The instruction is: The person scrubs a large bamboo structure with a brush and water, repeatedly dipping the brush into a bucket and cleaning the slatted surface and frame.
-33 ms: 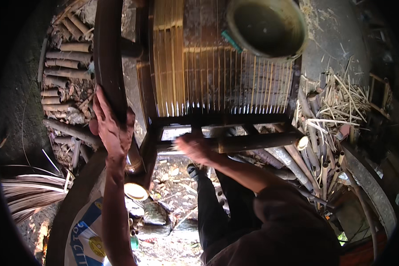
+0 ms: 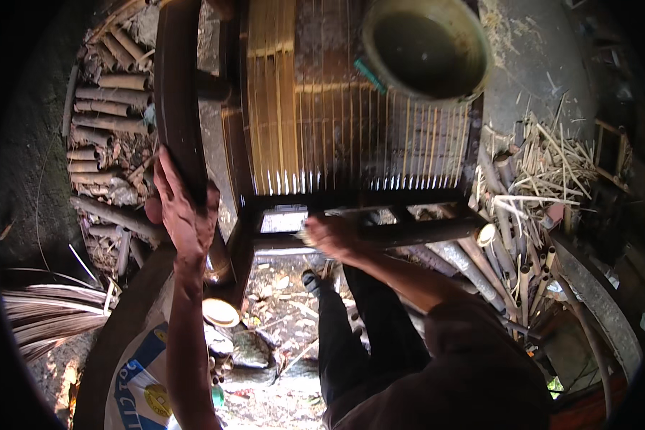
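Left hand: my left hand (image 2: 183, 215), left of centre, grips the thick dark curved bamboo pole (image 2: 175, 93) rising to the upper left.
Right hand: my right hand (image 2: 330, 235), at centre, is clenched on the dark horizontal bamboo rail (image 2: 416, 231) below the yellow slatted bamboo panel (image 2: 322, 122).
Upper right: round dark metal basin (image 2: 423, 46).

We are seeing one package only: a white woven sack (image 2: 140, 387) lying at the lower left, beside the left forearm, carrying blue printed bands and a round yellow emblem (partly cut off by the frame's edge).
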Available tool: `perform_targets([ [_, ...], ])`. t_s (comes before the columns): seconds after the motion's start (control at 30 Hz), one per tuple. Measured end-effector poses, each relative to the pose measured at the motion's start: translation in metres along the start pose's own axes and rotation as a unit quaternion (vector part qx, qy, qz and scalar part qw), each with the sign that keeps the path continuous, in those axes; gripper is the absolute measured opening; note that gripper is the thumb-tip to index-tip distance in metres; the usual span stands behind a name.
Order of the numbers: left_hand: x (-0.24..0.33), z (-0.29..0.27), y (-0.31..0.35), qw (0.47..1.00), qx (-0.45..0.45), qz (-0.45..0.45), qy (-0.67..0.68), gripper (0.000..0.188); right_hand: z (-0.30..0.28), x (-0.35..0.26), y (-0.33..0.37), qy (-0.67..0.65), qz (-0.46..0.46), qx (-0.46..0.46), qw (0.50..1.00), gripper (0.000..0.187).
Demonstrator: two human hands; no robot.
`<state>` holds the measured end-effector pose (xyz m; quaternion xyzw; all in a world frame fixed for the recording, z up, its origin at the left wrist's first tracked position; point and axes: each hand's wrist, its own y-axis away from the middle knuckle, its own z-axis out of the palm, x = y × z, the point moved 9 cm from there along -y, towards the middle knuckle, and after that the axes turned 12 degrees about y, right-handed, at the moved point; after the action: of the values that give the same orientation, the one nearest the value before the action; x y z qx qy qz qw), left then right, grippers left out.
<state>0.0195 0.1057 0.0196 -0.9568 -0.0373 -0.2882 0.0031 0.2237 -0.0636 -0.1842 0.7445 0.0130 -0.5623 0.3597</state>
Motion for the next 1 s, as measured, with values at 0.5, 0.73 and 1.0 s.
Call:
perform_targets([
  [0.5,-0.003,0.005,-0.010,0.999,-0.023,-0.033,-0.010,0.088,-0.432,-0.034,-0.167,0.499,0.071,0.243,0.829,0.037],
  [0.73,-0.024,0.001,-0.004,0.986,-0.011,-0.029,0.162,0.097,-0.206,-0.221,-0.127,-0.139,-0.116,0.081,0.980,0.028],
  [1.0,-0.006,0.018,-0.018,0.987,-0.027,-0.003,0.160,0.090,-0.185,-0.311,-0.248,0.044,-0.267,0.474,0.838,0.020],
])
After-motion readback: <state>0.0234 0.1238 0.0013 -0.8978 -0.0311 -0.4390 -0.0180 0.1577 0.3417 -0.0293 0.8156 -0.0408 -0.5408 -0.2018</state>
